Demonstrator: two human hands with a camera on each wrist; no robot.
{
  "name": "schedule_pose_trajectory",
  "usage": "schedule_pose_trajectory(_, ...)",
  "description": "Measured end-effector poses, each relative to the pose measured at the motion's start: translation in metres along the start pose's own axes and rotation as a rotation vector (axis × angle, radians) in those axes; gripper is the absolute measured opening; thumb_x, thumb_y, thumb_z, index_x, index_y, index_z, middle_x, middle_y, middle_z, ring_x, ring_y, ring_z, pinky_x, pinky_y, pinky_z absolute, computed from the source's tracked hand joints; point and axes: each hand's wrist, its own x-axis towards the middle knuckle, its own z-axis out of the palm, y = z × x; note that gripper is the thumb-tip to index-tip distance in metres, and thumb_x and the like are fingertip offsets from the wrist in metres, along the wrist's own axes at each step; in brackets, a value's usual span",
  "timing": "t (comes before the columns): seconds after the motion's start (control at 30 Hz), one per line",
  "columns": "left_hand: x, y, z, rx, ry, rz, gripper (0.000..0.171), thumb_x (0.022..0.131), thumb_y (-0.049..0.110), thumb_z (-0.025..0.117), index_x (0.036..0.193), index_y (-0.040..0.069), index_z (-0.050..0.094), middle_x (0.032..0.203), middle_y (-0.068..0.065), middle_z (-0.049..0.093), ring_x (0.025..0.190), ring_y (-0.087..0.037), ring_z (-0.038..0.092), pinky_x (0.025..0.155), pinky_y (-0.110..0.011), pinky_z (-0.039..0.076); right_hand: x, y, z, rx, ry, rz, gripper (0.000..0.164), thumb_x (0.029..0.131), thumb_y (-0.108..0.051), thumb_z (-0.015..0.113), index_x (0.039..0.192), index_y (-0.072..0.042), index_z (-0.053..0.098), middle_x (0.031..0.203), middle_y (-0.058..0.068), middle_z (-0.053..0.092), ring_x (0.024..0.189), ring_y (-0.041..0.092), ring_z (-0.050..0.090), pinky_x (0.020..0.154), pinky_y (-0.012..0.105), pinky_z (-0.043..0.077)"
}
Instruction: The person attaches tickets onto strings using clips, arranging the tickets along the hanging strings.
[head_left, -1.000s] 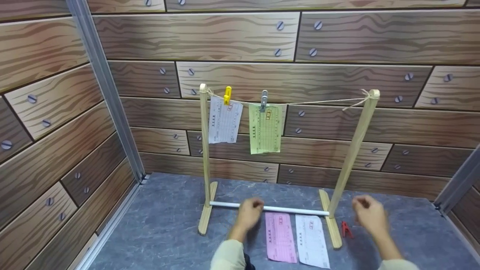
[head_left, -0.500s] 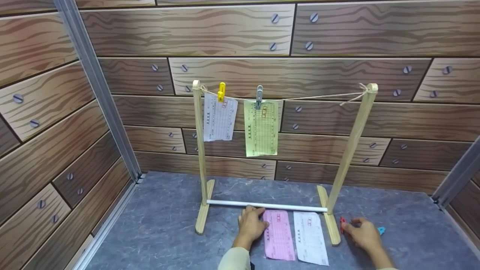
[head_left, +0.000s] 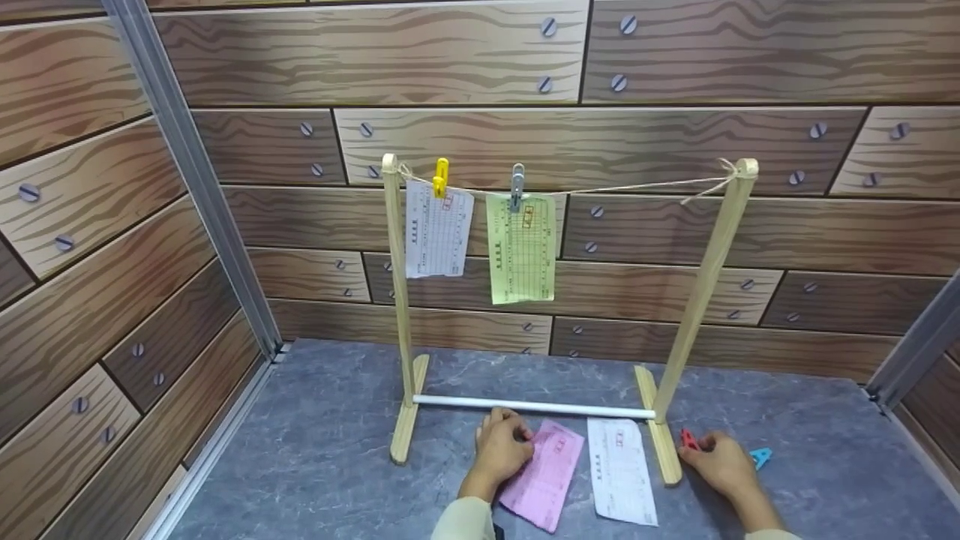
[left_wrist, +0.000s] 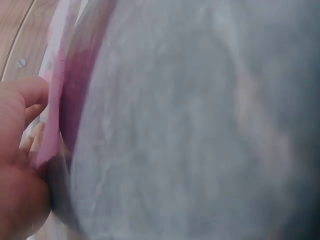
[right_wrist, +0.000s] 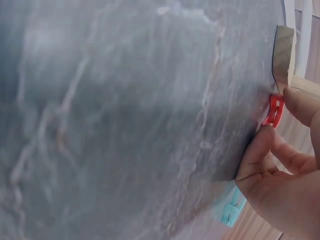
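My left hand (head_left: 502, 448) pinches the upper left side of a pink printed paper slip (head_left: 547, 480), which lies slanted on the table; in the left wrist view the slip's edge (left_wrist: 55, 110) stands up against the fingers. Beside the stand's right foot, my right hand (head_left: 724, 465) holds a red clothespin (head_left: 688, 439) between thumb and fingers. The right wrist view shows that red clothespin (right_wrist: 274, 111) at the fingertips, close over the table. A white slip (head_left: 622, 472) lies flat just right of the pink one.
A wooden stand (head_left: 705, 292) carries a string (head_left: 637, 186). On it hang a white slip (head_left: 437, 236) under a yellow clothespin (head_left: 441, 178) and a green slip (head_left: 523, 259) under a grey one (head_left: 517, 186). A blue clothespin (head_left: 760, 457) lies right of my right hand.
Both hands have come down to the table. My left hand has taken hold of the pink slip and turned it aslant; my right hand has gripped the red clothespin.
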Motion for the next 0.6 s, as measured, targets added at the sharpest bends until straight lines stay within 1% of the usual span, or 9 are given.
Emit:
schedule_pose_trajectory(0.1,-0.0005,-0.0010,-0.0016,-0.022,0.021,0.004,0.012,0.067,0.011,0.070,0.071,0.019,0.061,0.096,0.006,0.051,0.089,-0.018,0.047,0.076,-0.037,0.032,-0.0011,-0.0016,0.0001,0.005,-0.007,0.009,0.042,0.081,-0.031,0.071,0.092,0.007,0.055,0.077,0.011,0.056,0.071,0.025,0.052,0.062,0.039,0.043)
schedule_pose_trajectory(0.17,-0.0003,-0.0017,-0.0025,-0.049,0.041,0.001,0.013,0.068,0.010,0.069,0.072,0.019,0.061,0.089,0.008,0.053,0.085,-0.016,0.047,0.076,-0.037,0.032,-0.0019,-0.0027,-0.0004,0.014,-0.014,0.017,0.042,0.080,-0.031,0.071,0.092,0.006,0.055,0.077,0.010,0.056,0.071,0.025,0.052,0.060,0.037,0.042)
schedule_pose_trajectory(0.23,0.0001,-0.0022,-0.0034,-0.098,0.063,-0.019,0.013,0.070,0.010,0.070,0.073,0.019,0.061,0.080,0.011,0.053,0.078,-0.012,0.047,0.075,-0.036,0.032,-0.0026,-0.0032,-0.0008,0.018,-0.017,0.021,0.042,0.079,-0.030,0.072,0.090,0.005,0.054,0.076,0.010,0.055,0.071,0.024,0.051,0.059,0.035,0.041)
schedule_pose_trajectory(0.33,0.0009,-0.0025,-0.0047,-0.225,0.084,-0.068,0.014,0.072,0.006,0.069,0.075,0.017,0.062,0.069,0.012,0.052,0.069,-0.007,0.046,0.070,-0.030,0.036,-0.0033,-0.0031,-0.0010,0.025,-0.009,0.023,0.038,0.077,-0.027,0.074,0.086,0.003,0.054,0.073,0.008,0.053,0.068,0.023,0.050,0.056,0.033,0.040)
schedule_pose_trajectory(0.43,0.0014,-0.0024,-0.0049,-0.381,0.088,-0.109,0.013,0.075,0.001,0.068,0.077,0.012,0.062,0.067,0.008,0.052,0.061,-0.006,0.046,0.058,-0.026,0.040,-0.0045,-0.0015,-0.0009,0.027,0.031,0.013,0.033,0.076,-0.024,0.073,0.083,0.003,0.055,0.070,0.006,0.053,0.064,0.021,0.049,0.054,0.031,0.038)
schedule_pose_trajectory(0.5,0.0010,-0.0020,-0.0042,-0.465,0.074,-0.131,0.012,0.077,-0.001,0.067,0.078,0.010,0.062,0.067,0.005,0.053,0.059,-0.008,0.048,0.054,-0.025,0.041,-0.0056,-0.0004,-0.0006,0.053,0.066,0.014,0.031,0.078,-0.022,0.070,0.085,0.004,0.057,0.066,0.004,0.054,0.060,0.019,0.051,0.051,0.030,0.039)
schedule_pose_trajectory(0.6,-0.0009,-0.0015,-0.0031,-0.549,0.064,-0.167,0.010,0.080,0.000,0.067,0.079,0.008,0.062,0.067,0.002,0.053,0.058,-0.010,0.049,0.052,-0.024,0.042,-0.0083,0.0008,-0.0009,0.148,0.109,0.008,0.032,0.081,-0.019,0.065,0.094,0.009,0.057,0.065,0.004,0.057,0.055,0.017,0.054,0.048,0.030,0.045)
